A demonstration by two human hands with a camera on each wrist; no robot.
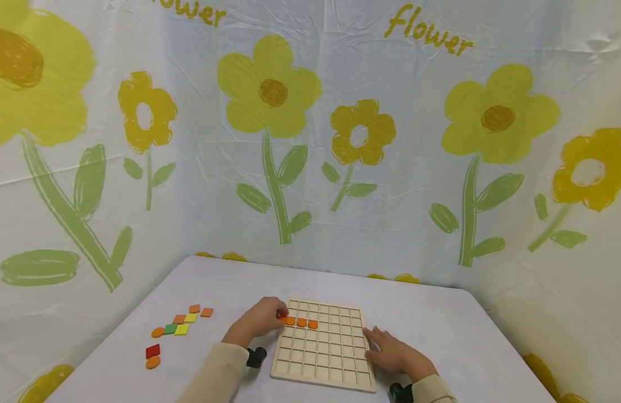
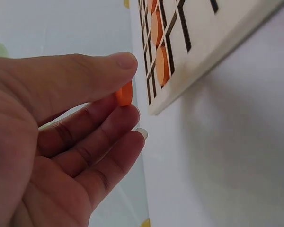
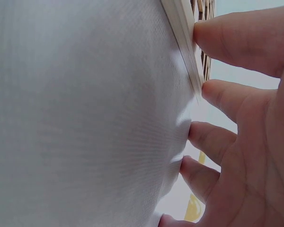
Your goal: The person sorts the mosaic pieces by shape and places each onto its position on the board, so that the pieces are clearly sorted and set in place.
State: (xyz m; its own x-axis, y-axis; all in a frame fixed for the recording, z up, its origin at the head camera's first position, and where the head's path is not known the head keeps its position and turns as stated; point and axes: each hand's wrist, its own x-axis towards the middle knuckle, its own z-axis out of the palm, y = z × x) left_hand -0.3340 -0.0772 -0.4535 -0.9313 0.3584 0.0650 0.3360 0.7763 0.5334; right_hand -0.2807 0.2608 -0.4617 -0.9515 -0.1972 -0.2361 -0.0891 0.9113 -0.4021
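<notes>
The left hand pinched an orange disc beside the gridded board. The right hand, spread, touched its edge.

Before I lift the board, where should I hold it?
Hold the board by its left and right rims, I think, coming from both sides: it lies flat with straight edges, and tilting could spill its orange discs. The right hand touches the right rim.

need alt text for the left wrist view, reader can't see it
A left hand pinches an orange disc near the edge of a wooden grid board on a white tabletop. Three more orange discs sit in a row in the board's cells.
</notes>
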